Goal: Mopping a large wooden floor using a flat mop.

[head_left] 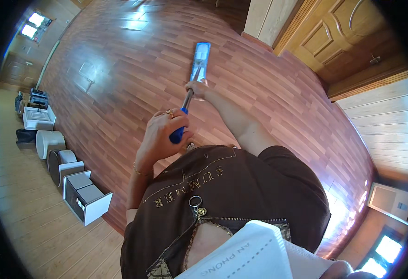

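I hold a flat mop [201, 53] with a blue rectangular head, which lies on the wood-plank floor [134, 69] ahead of me. My left hand [161, 132] is closed round the top of its handle, beside the blue end grip. Farther down, my right hand [196, 89] wraps the metal pole, close above the mop head in this view. The pole slants away from my chest, and the right arm is stretched out along it. A ring shows on my left hand and a bracelet on that wrist.
Along the left wall stand several pieces of furniture, among them a white-and-black cabinet [87, 197], a rounded white piece [50, 144] and a white box-like unit [39, 117]. A wooden panelled door [327, 42] is at the upper right. A white unit [392, 202] stands at the lower right.
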Demonstrator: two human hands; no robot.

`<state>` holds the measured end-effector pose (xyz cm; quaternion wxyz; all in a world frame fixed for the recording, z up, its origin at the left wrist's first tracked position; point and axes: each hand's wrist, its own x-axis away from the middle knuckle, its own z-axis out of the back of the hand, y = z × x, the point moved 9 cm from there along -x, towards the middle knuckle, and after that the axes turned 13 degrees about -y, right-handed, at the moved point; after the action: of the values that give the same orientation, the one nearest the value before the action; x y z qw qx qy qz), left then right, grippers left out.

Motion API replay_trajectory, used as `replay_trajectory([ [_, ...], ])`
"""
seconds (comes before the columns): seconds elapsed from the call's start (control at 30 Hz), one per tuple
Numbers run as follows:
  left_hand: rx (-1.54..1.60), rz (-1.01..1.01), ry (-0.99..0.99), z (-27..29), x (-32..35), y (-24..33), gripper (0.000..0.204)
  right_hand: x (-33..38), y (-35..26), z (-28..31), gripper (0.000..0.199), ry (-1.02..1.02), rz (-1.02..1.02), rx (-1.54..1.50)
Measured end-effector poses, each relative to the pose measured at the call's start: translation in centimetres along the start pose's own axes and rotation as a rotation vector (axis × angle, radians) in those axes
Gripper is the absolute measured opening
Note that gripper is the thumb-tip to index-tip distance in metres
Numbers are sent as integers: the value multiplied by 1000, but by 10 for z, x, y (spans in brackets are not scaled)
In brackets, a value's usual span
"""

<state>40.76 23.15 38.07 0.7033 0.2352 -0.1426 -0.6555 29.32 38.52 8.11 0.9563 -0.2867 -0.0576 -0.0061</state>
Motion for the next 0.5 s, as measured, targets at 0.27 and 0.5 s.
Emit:
replay_trajectory([
  [0.27, 13, -69, -207, 78, 55, 22, 25, 4, -115, -1, 6, 144, 253, 5],
  [0.5, 253, -510, -116, 133, 106, 4, 29, 32, -184, 17, 2, 72, 349, -116],
])
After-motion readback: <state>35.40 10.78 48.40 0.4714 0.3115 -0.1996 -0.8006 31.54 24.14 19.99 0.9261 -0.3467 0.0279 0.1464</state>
